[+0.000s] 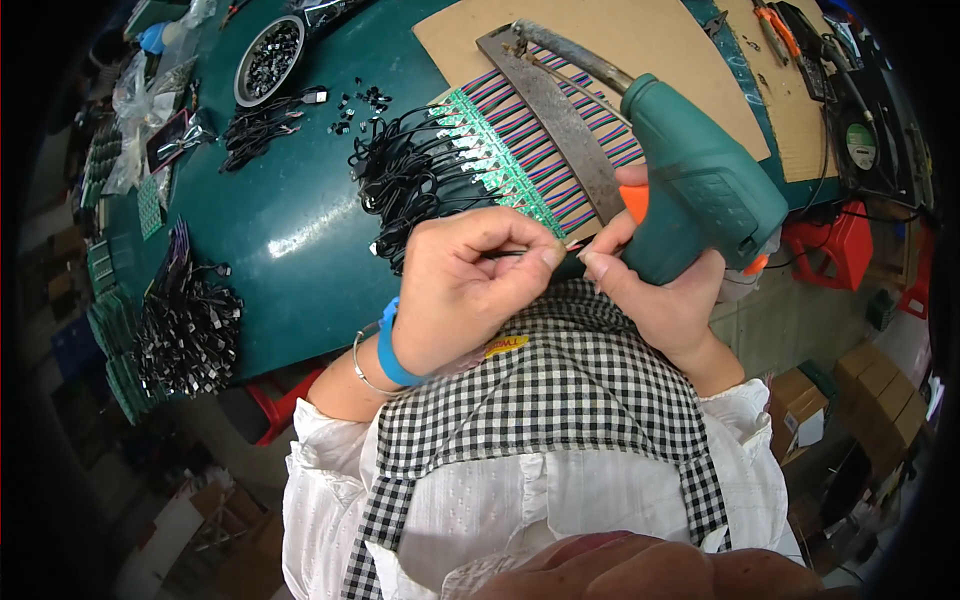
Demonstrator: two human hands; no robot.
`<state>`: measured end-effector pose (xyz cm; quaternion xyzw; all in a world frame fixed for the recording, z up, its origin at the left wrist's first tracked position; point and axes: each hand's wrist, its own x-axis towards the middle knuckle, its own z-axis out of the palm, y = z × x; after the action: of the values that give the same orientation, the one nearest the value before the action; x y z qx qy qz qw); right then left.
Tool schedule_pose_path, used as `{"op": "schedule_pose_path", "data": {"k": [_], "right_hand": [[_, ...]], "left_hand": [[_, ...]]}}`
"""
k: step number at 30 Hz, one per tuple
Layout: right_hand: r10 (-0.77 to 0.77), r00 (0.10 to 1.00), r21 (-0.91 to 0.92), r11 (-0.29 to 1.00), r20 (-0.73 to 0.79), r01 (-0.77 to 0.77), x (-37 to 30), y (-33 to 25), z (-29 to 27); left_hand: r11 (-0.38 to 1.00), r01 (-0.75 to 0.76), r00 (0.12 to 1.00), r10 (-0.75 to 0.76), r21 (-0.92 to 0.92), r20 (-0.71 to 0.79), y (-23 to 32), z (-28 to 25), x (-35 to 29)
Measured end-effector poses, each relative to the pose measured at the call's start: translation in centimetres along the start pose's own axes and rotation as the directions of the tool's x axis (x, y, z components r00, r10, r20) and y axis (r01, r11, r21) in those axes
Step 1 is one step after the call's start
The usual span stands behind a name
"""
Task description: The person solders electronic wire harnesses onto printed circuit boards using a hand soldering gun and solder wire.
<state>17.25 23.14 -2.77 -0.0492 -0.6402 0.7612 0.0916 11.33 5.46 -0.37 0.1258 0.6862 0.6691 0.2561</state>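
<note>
My right hand (665, 300) is wrapped round a green soldering gun (710, 175) with an orange trigger and a long metal barrel pointing up and left. Its thumb and a finger also meet near a small reddish wire tip at the board's near end. My left hand (465, 270) is closed in a pinch beside that tip; what lies between its fingertips is hidden. Just beyond is a row of green circuit boards (497, 160), with black cables (395, 185) on the left and coloured wires (550, 178) on the right. A flat metal bar (560, 115) lies across these wires.
A brown board (700, 60) lies under the wires. Left stand a bowl (243, 78) of small black parts, loose black pieces (362, 103) and cable bundles (188, 335). Orange-handled pliers (780, 32) lie far right. A red stool (835, 245) stands right of the table.
</note>
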Motion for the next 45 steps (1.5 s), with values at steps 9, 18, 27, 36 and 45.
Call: {"op": "schedule_pose_path", "data": {"k": [9,18,27,36,45], "right_hand": [[0.064,0.998,-0.035,0.997,-0.003,-0.064,-1.7,-0.7,-2.6],[0.042,0.995,0.178,0.982,0.095,-0.058,-4.3,-1.1,-8.0],[0.189,0.956,0.031,0.979,0.224,-0.201,-6.2,-1.0,-10.4],[0.244,0.958,0.067,0.964,0.154,-0.256,-6.2,-0.9,-9.7],[0.204,0.978,0.092,0.974,0.043,-0.207,-5.6,-1.6,-9.0]], "left_hand": [[0.825,-0.008,0.983,-0.098,0.565,0.157,-0.4,-3.5,3.2],[0.722,-0.175,0.979,0.055,0.67,0.196,-0.9,-3.6,4.6],[0.685,-0.155,0.983,0.037,0.712,0.179,-0.7,-3.3,4.7],[0.709,-0.216,0.974,0.109,0.672,0.198,-1.6,-3.6,4.7],[0.711,-0.215,0.973,0.096,0.669,0.211,-1.4,-3.8,4.8]]}}
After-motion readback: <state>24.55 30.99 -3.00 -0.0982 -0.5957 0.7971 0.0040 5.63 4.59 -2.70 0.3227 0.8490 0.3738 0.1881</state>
